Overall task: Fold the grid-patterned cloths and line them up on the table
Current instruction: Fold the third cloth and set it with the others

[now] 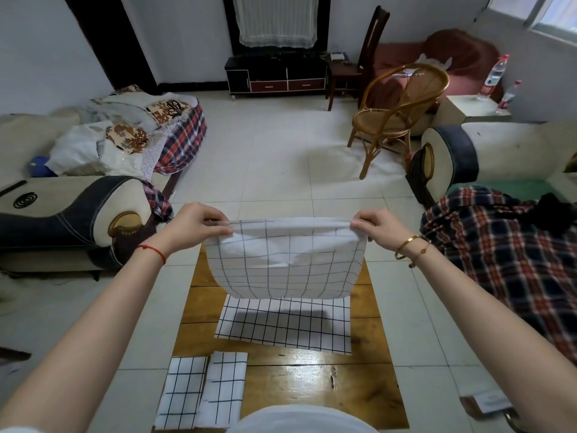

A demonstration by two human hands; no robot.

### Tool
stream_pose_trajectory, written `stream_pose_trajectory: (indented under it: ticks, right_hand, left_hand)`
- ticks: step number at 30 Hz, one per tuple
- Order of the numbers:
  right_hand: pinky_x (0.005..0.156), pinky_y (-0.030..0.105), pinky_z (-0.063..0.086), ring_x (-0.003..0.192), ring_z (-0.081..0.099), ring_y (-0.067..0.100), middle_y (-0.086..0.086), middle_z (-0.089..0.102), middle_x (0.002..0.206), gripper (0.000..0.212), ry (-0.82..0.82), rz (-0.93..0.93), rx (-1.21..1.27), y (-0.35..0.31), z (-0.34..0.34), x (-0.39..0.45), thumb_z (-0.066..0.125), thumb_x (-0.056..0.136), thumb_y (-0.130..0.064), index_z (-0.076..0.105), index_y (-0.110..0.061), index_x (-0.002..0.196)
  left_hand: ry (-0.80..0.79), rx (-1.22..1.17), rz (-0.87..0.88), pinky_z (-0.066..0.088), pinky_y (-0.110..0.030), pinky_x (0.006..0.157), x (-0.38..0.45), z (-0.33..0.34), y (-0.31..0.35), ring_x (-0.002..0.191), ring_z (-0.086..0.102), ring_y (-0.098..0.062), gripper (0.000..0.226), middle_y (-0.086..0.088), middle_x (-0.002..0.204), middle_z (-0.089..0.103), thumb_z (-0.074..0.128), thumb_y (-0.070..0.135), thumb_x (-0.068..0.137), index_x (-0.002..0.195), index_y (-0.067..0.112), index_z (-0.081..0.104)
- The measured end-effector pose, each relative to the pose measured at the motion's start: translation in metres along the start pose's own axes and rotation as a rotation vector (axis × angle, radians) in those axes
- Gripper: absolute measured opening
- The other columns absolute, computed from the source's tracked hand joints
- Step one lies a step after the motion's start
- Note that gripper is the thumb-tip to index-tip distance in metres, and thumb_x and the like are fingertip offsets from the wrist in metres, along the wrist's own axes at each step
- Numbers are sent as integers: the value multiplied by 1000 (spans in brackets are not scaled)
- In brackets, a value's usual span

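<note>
A white cloth with a dark grid [287, 260] hangs in the air above the wooden table [312, 382]. My left hand [193, 226] pinches its top left corner and my right hand [377, 228] pinches its top right corner, so the top edge is stretched between them. Under it a second grid cloth [284, 326] lies spread flat on the table. Two folded grid cloths lie side by side at the table's near left: one [181, 392] at the edge, the other [223, 389] just to its right.
A sofa arm [71, 214] stands left of the table. A plaid blanket [505, 260] covers the sofa at the right. A rattan chair [402, 110] stands further back on the tiled floor. A small box [490, 401] lies on the floor near the table's right.
</note>
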State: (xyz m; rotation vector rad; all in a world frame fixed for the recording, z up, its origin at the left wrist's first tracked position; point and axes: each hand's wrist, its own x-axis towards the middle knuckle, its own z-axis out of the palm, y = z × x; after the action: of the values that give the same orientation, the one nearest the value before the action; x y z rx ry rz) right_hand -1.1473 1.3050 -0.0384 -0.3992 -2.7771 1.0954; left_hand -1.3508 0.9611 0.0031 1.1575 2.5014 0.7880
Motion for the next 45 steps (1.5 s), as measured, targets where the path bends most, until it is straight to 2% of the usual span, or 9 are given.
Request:
stream_pose_trajectory:
  ticks: [2, 4, 9, 15, 20, 32, 35, 37, 45]
  right_hand:
    - [65, 35, 50, 67, 55, 12, -3, 63, 71, 20, -12, 25, 40, 6, 2, 5, 58, 91, -23, 68, -13, 77]
    - [67, 37, 51, 69, 56, 14, 0, 63, 72, 19, -12, 45, 45, 11, 6, 11, 58, 91, -23, 69, -11, 80]
    - [75, 35, 48, 80, 60, 20, 4, 67, 82, 16, 51, 114, 17, 25, 25, 34, 56, 92, -18, 70, -9, 90]
    - [57, 25, 38, 75, 56, 23, 10, 66, 81, 13, 82, 211, -54, 47, 56, 69, 53, 93, -12, 65, -12, 91]
    - [69, 28, 38, 80, 57, 24, 10, 67, 87, 16, 89, 299, -125, 67, 79, 94, 51, 94, -16, 65, -7, 93]
    - [69, 33, 44, 81, 60, 33, 13, 68, 83, 13, 96, 364, -177, 102, 121, 108, 55, 91, -15, 67, -10, 90]
    - [73, 35, 47, 86, 59, 29, 9, 68, 85, 14, 47, 344, -198, 106, 132, 96, 54, 93, -16, 67, -12, 89]
    - [75, 33, 46, 91, 58, 27, 8, 68, 89, 16, -1, 332, -232, 112, 141, 85, 53, 94, -19, 67, -13, 90]
    - [72, 35, 48, 88, 59, 27, 12, 66, 95, 21, -230, 320, -347, 135, 192, 31, 49, 96, -25, 67, -19, 104]
  left_hand:
    - [-3, -21, -16, 52, -26, 79, 3, -1, -4, 85, 66, -9, 16, 4, 85, 73, 75, 29, 80, 89, 15, 76]
    - [-4, -35, -24, 52, -25, 80, 7, 0, -8, 86, 66, -7, 18, 4, 87, 73, 75, 28, 81, 91, 14, 76]
    - [64, -55, -60, 46, -12, 78, 27, 14, -29, 88, 64, -2, 14, 3, 91, 73, 72, 18, 84, 96, 13, 76]
    - [140, -4, -95, 52, -26, 86, 62, 49, -68, 85, 65, -8, 14, 1, 95, 75, 68, 14, 87, 98, 15, 76]
    - [168, -11, -144, 45, -17, 83, 86, 75, -90, 82, 59, -5, 20, 1, 95, 74, 63, 5, 87, 98, 14, 77]
    - [58, -64, -258, 46, -21, 81, 112, 126, -143, 88, 64, -13, 17, -1, 98, 75, 65, 10, 88, 98, 18, 77]
    - [24, -102, -283, 46, -20, 76, 101, 136, -149, 84, 63, -11, 17, 0, 94, 75, 66, 9, 87, 95, 19, 77]
    - [-10, -127, -310, 42, -11, 73, 89, 145, -153, 83, 60, -6, 17, 1, 94, 74, 65, 9, 89, 96, 20, 77]
    - [-139, -195, -433, 43, -22, 95, 32, 206, -171, 100, 58, -6, 17, 2, 107, 72, 62, 9, 91, 98, 17, 75]
